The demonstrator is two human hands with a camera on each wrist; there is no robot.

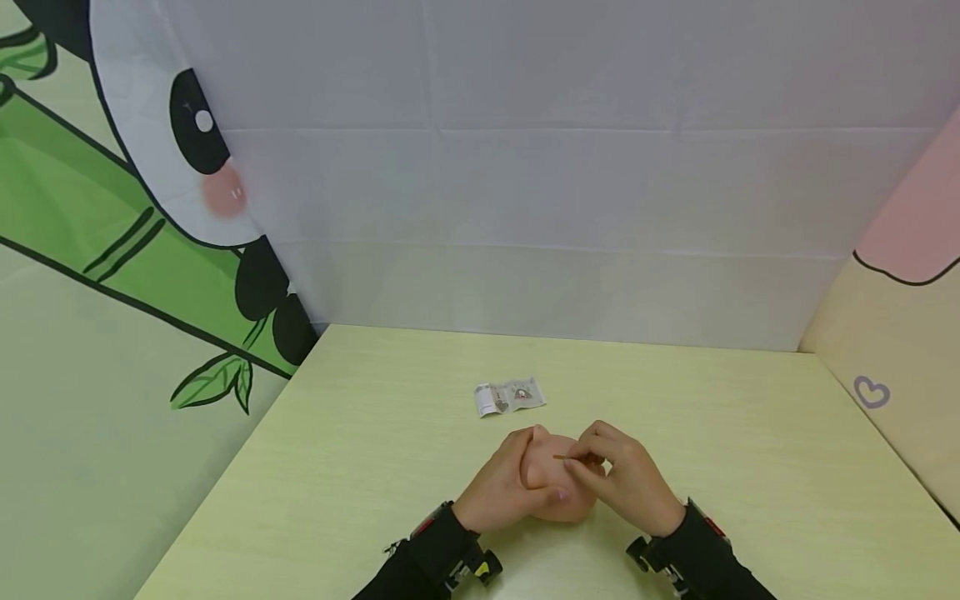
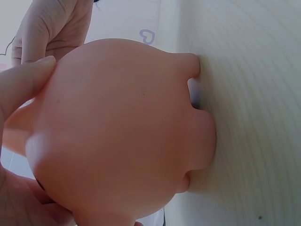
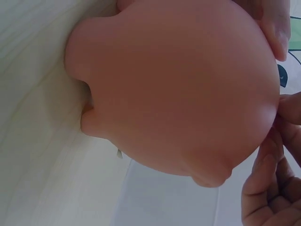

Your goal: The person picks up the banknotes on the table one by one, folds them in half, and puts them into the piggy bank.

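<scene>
A round pink piggy bank (image 1: 564,497) stands on its short feet on the table. My left hand (image 1: 506,490) grips its left side, thumb on the near face and fingers round the far side. Above its back my right hand (image 1: 622,472) pinches a thin brass-coloured coin (image 1: 559,457), seen edge-on, between thumb and fingers. In the left wrist view the piggy bank (image 2: 117,122) fills the middle, with the left thumb (image 2: 28,80) against its top. The right wrist view shows the right fingertips (image 3: 275,141) touching its top; the coin is hidden there.
A small printed white and grey packet (image 1: 510,397) lies on the pale table (image 1: 390,400) beyond the piggy bank. A plain white sheet (image 1: 555,183) hangs behind the table. Cartoon-printed panels (image 1: 90,350) stand at the left and right.
</scene>
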